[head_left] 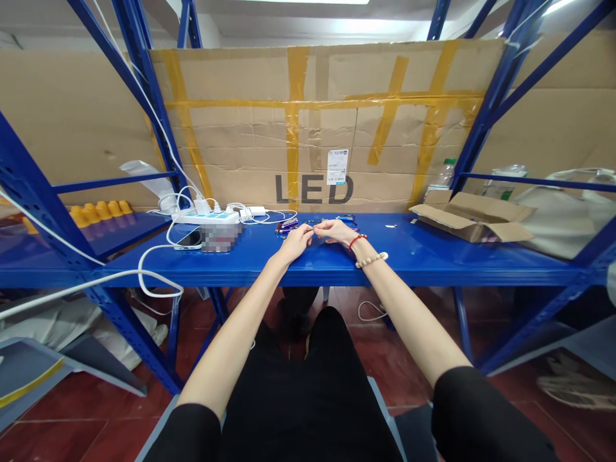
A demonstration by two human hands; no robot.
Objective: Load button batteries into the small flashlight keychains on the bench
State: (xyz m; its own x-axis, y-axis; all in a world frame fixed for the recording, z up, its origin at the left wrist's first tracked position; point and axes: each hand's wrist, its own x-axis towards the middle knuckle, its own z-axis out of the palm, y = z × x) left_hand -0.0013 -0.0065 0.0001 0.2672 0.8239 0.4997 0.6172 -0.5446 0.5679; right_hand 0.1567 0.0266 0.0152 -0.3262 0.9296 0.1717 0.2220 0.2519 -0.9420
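Both my hands rest on the blue shelf [414, 253] in front of me, fingertips meeting. My left hand [297, 241] is curled in a pinch and my right hand [335, 230] pinches too; between them is a tiny object too small to make out. A red cord and a bead bracelet [371, 259] circle my right wrist. Just beyond my hands lie several small dark, purple and blue stick-like items [289, 225] on the shelf.
A white power strip [208, 217] with chargers and white cables sits left, a phone [188, 239] beside it. An open cardboard box [469, 217] and a plastic bottle [443, 174] stand right. Taped cardboard marked "LED" backs the shelf. Yellow-capped items [99, 210] line the left shelf.
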